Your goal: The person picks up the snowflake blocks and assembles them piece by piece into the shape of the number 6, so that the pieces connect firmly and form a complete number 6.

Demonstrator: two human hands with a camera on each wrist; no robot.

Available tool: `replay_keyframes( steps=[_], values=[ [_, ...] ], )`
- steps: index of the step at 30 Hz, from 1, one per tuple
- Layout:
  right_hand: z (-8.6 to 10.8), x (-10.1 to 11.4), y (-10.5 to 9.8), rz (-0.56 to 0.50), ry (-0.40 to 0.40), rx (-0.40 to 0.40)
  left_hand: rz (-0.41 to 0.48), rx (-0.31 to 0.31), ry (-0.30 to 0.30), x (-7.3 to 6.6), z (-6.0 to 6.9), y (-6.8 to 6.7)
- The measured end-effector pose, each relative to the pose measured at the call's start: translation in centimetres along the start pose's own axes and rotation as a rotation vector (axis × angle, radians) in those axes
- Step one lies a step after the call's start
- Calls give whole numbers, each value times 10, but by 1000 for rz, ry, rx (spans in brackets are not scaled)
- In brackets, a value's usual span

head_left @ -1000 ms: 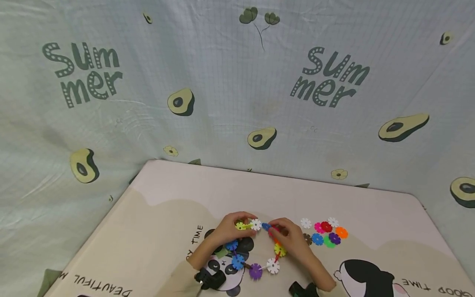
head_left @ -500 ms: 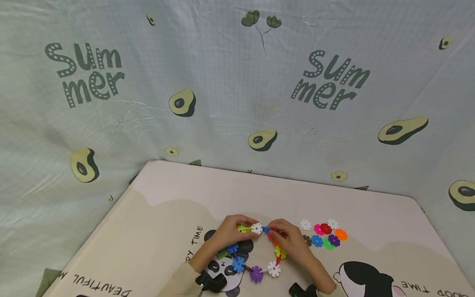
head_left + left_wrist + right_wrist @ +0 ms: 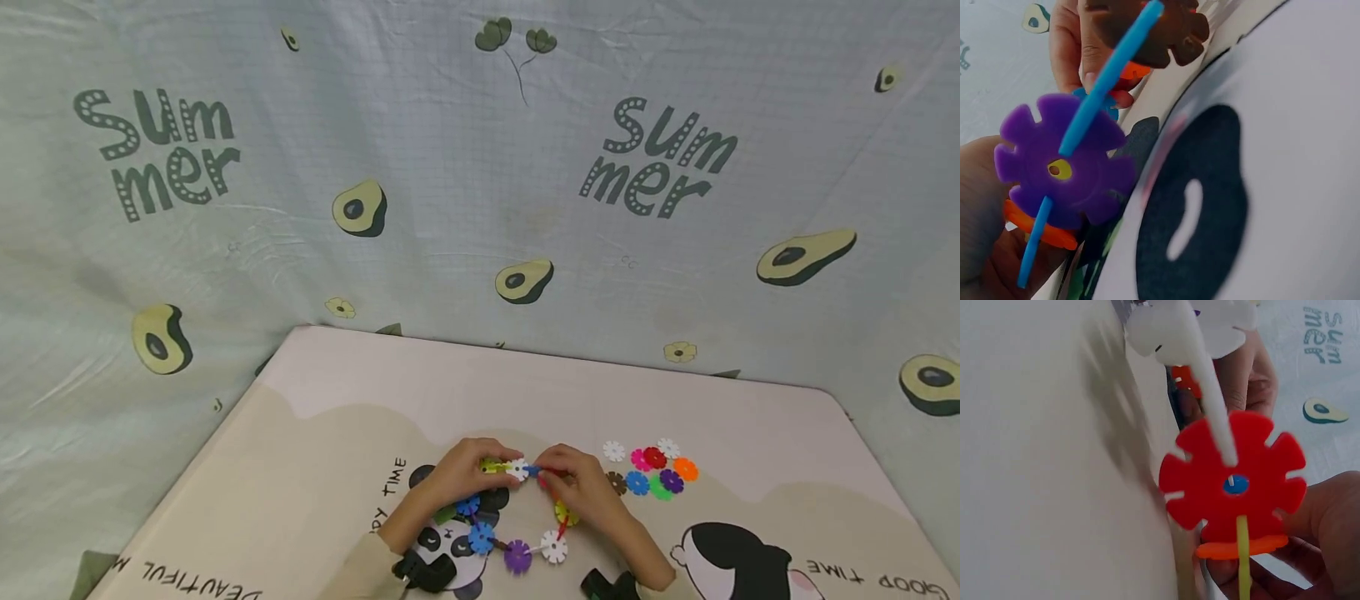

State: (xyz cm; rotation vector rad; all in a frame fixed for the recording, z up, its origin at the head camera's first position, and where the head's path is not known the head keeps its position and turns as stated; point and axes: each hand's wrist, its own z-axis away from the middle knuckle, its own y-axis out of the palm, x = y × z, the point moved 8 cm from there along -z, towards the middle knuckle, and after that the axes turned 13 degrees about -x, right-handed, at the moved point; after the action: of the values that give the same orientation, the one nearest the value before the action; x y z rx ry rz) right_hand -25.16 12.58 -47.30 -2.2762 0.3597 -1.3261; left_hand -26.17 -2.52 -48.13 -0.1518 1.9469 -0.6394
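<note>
A ring-shaped chain of slotted plastic flower discs is held between the two hands. My left hand (image 3: pixel 463 471) grips its upper left, where a yellow-green disc (image 3: pixel 492 467) joins a white disc (image 3: pixel 517 470). My right hand (image 3: pixel 585 486) pinches the chain's upper right, at a blue disc (image 3: pixel 532 472) and red parts half covered by the fingers. The blue disc meets the white disc's edge; whether they interlock cannot be told. Lower in the ring sit a purple disc (image 3: pixel 517 557) and another white disc (image 3: pixel 554 547). A red disc (image 3: pixel 1197 475) stands large in the right wrist view.
Loose discs lie right of the right hand, among them an orange disc (image 3: pixel 686 469), a brown disc (image 3: pixel 616 483) and a red disc (image 3: pixel 655 457). The printed table mat (image 3: pixel 360 375) reaches back to a hanging avocado-patterned cloth (image 3: pixel 435 167).
Both hands have drawn slightly closer together, and the gap between the white and blue discs has narrowed. The ring has shifted a little toward the person. The loose discs stay put.
</note>
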Motion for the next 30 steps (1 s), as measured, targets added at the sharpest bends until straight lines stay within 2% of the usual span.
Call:
replay_keyframes(
  steps=[1,3,5,8,10,12,15,18,20,22,26,30],
  values=[
    [0,-1,0,-1,25,2,-4,2,-9,0,-1,1],
    [-1,-5,-2,2,89,-17,33,-8,-62,4,-1,1],
    [-1,-9,-6,14,164,-55,79,-65,-124,9,-2,-3],
    [1,-16,-11,39,270,-122,158,-188,-190,18,-3,-14],
    [2,-19,-13,60,333,-151,162,-253,-201,22,-3,-20],
    [4,-21,-15,73,389,-162,166,-280,-206,25,-3,-23],
    [5,-22,-18,73,453,-136,168,-307,-233,30,-3,-26],
    [7,-20,-20,62,484,-69,177,-342,-254,34,-1,-28],
    [8,-20,-20,63,495,-27,163,-328,-246,34,-1,-27],
    [8,-21,-20,61,512,-11,128,-276,-232,32,-1,-24],
    [8,-28,-20,84,552,-42,28,-128,-177,25,0,-13],
    [9,-31,-19,132,561,-62,-47,-61,-115,20,2,-8]
  ],
)
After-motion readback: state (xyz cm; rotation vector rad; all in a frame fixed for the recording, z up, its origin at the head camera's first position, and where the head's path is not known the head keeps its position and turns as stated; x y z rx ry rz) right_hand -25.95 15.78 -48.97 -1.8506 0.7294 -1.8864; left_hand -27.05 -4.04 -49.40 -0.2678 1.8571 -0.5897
